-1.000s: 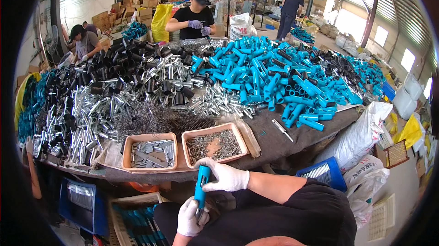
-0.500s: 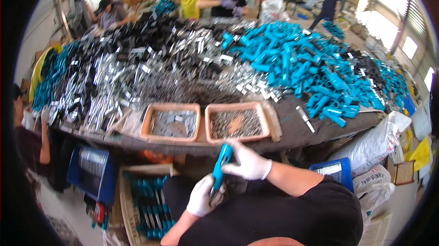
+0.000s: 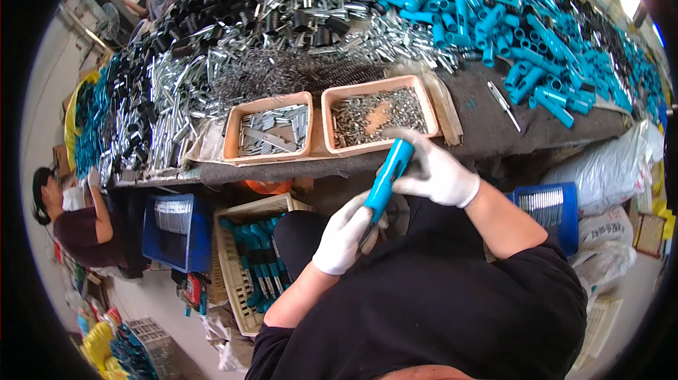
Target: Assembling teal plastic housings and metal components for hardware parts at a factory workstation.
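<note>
A glossy teal tubular handle point(image 3: 383, 183) with a dark slot along its side is held slantwise in front of my body. My white-gloved left hand point(image 3: 344, 236) is wrapped round its lower end, where a dark part shows by the fingers. At the upper end, my gloved right hand point(image 3: 441, 174) has its thumb and fingers about the tube. Just beyond the hands, at the table edge, stand an orange tray of small metal parts point(image 3: 326, 126) and an orange tray of flat grey metal pieces point(image 3: 308, 133).
Heaps of teal handles point(image 3: 487, 16), silver rods point(image 3: 159, 108) and dark springs point(image 3: 261, 76) cover the table. One thin metal rod point(image 3: 503, 107) lies apart. Below stand a blue bin point(image 3: 169, 239), a cream crate of teal tools point(image 3: 233, 274) and another blue bin point(image 3: 565, 228). A co-worker point(image 3: 81, 228) is at left.
The view has tipped down and shifted, so the table sits higher in it. Both hands keep hold of the teal handle, which is now tilted more to the right.
</note>
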Available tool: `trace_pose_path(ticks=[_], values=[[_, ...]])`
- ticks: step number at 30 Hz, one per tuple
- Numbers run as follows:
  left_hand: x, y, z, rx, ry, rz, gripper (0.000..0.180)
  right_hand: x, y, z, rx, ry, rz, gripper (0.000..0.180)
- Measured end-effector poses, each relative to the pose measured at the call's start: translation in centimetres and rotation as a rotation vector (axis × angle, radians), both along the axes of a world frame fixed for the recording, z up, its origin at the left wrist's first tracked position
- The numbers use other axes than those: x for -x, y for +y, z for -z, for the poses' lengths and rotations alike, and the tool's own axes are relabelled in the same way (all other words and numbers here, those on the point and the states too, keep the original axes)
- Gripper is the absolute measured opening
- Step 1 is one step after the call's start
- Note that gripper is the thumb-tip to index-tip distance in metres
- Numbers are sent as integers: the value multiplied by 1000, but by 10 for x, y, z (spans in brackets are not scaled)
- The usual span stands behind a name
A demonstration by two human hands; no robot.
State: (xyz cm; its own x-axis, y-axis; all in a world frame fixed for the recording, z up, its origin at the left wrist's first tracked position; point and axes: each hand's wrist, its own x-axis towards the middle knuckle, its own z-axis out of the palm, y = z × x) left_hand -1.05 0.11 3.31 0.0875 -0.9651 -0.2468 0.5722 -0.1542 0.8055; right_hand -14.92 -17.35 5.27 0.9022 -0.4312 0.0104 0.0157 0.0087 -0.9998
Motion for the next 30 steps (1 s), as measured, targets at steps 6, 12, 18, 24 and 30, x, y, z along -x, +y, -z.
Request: trace_pose_path(ticks=[6,12,18,24,30], values=[[22,-78,3,275,-1257,-150,45,75,-74,18,110,-133,661,52],[72,-130,-20,460,-1533,-156,53,128,-90,38,284,-95,884,37],[105,-154,1,140,-1910,204,55,145,-96,53,172,-157,916,34],[106,-148,-2,320,-1855,15,59,156,-100,61,99,-185,877,28],[102,-137,20,290,-1816,66,58,158,-104,60,25,-154,775,29]])
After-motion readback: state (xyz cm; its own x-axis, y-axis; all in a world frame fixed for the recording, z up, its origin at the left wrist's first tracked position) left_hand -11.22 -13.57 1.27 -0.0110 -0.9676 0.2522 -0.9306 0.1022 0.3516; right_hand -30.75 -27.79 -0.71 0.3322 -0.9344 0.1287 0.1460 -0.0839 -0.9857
